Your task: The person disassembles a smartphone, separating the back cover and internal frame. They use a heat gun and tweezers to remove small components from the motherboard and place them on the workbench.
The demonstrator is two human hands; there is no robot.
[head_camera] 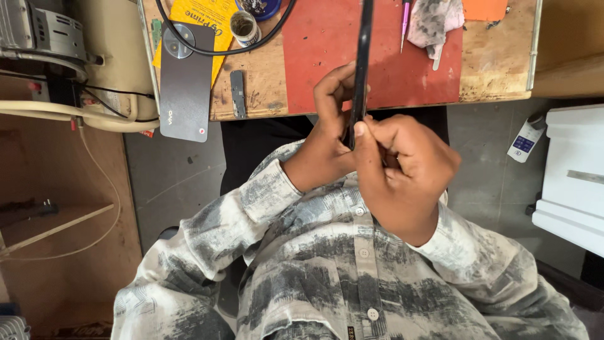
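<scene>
Both the left hand (327, 141) and the right hand (402, 170) are clamped on a dark phone (362, 69) held edge-on, just in front of the red mat (327, 56) on the wooden bench (258, 82)

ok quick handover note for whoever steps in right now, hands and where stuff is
Left hand: grips the dark phone, held edge-on above the lap.
Right hand: closed around the phone's lower end, thumb pressed on its edge.
Bench: red mat straight ahead; a grey phone back cover lies at its left on a yellow packet; a small dark strip part lies beside it; a pink tool and a stained cloth lie at the mat's far right.
Done: cannot tell from this view.
Left: the phone is still in both hands, not set down.
</scene>
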